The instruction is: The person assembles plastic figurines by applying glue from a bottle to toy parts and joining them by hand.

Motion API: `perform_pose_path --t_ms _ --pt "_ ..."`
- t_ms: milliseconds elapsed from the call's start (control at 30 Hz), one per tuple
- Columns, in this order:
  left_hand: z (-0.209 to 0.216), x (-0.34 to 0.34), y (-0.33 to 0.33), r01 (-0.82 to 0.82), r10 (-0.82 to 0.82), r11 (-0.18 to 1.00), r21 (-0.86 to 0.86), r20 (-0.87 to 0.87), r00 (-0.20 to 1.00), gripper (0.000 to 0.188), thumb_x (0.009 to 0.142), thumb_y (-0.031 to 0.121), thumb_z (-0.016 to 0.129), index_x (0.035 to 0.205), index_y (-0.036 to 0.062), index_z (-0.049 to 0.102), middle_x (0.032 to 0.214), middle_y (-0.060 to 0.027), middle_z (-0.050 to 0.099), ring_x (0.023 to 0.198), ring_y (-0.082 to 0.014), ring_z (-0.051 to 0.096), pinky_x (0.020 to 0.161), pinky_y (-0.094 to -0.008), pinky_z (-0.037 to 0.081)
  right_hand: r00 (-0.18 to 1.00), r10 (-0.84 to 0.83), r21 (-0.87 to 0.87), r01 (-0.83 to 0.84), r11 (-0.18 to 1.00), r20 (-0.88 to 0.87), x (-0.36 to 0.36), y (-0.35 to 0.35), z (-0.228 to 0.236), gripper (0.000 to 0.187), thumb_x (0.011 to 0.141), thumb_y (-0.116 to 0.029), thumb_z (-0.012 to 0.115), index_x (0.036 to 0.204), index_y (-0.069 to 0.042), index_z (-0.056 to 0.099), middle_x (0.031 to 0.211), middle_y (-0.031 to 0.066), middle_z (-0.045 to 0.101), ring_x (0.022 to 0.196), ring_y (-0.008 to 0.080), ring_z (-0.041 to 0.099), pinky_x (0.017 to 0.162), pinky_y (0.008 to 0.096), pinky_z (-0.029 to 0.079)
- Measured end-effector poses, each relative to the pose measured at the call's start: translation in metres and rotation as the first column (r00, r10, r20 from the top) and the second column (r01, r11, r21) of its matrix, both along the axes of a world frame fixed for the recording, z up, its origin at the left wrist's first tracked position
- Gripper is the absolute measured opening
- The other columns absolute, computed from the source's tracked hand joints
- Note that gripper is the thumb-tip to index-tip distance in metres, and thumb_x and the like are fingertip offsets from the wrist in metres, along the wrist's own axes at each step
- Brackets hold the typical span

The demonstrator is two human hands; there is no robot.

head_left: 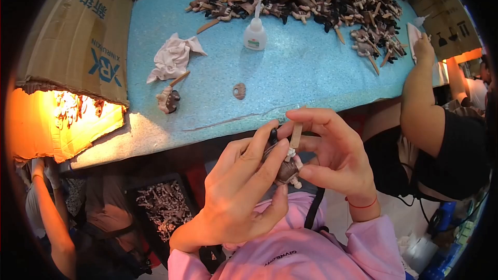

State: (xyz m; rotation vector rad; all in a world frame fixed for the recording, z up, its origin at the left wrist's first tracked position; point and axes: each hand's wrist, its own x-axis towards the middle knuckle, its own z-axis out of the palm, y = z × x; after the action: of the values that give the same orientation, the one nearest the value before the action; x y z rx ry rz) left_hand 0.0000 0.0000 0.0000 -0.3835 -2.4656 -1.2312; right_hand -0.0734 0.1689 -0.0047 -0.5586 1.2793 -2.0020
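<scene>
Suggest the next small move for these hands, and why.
Probably steady the figure in the left hand, freeing the right hand to fetch the brown piece: both hands are at the figure, and that piece lies loose on the blue tabletop.

White squeeze bottle (255,36): small green-marked label (253,42) on front, print too small to read. Cardboard box (62,46), left of bottle: bold blue letter logo (105,66), row of Latin capitals alongside, blue Chinese characters (88,1). Carton (438,8), far right of bottle: black handling pictograms (453,33). Pink shirt (311,262), below bottle: dark lettering (280,257).
</scene>
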Motion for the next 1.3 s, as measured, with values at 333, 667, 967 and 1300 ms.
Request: perform_pose_path --t_ms 333,667,967,1300 --pt "0.004 0.0 -0.005 0.04 -0.039 0.999 -0.027 0.009 0.999 0.053 0.058 -0.002 0.061 0.11 -0.0085 0.055 0.115 -0.0288 0.052 0.088 -0.0354 0.059 0.075 -0.0354 0.049 0.995 0.01 -0.035 -0.007 0.999 0.095 0.0 -0.002 0.003 0.063 0.075 0.017 0.054 0.132 0.002 0.032 0.116 0.0116 0.044 0.102 0.018 0.054 0.079 0.0253 0.05" --pt "0.003 0.003 -0.001 -0.033 0.027 0.993 -0.113 -0.057 0.998 0.057 0.054 -0.001 0.063 0.11 -0.0069 0.058 0.114 -0.0259 0.055 0.085 -0.0318 0.059 0.073 -0.0343 0.049 0.998 -0.013 -0.035 0.015 0.999 0.054 0.002 -0.003 0.002 0.057 0.076 0.016 0.051 0.129 0.004 0.035 0.115 0.0109 0.046 0.102 0.0167 0.053 0.078 0.0236 0.051" --pt "0.008 0.004 0.001 -0.039 0.032 0.983 -0.18 -0.042 0.999 0.057 0.05 0.002 0.064 0.105 -0.0088 0.058 0.107 -0.0243 0.058 0.078 -0.0315 0.058 0.07 -0.0343 0.05 0.984 0.01 0.218 0.03 0.975 -0.18 -0.001 0.002 0.016 0.049 0.074 0.011 0.058 0.121 0.0 0.05 0.104 0.0102 0.057 0.094 0.0176 0.061 0.08 0.0278 0.052" --pt "0.009 0.001 -0.001 0.013 -0.037 0.964 -0.265 -0.084 0.996 0.053 0.052 0.003 0.064 0.103 -0.0117 0.056 0.106 -0.0253 0.056 0.077 -0.0327 0.057 0.066 -0.0355 0.05 0.898 0.175 0.434 0.02 0.901 -0.403 -0.009 0.001 0.03 0.053 0.068 0.013 0.063 0.118 0.003 0.051 0.091 0.0109 0.066 0.082 0.0145 0.065 0.071 0.0254 0.054"
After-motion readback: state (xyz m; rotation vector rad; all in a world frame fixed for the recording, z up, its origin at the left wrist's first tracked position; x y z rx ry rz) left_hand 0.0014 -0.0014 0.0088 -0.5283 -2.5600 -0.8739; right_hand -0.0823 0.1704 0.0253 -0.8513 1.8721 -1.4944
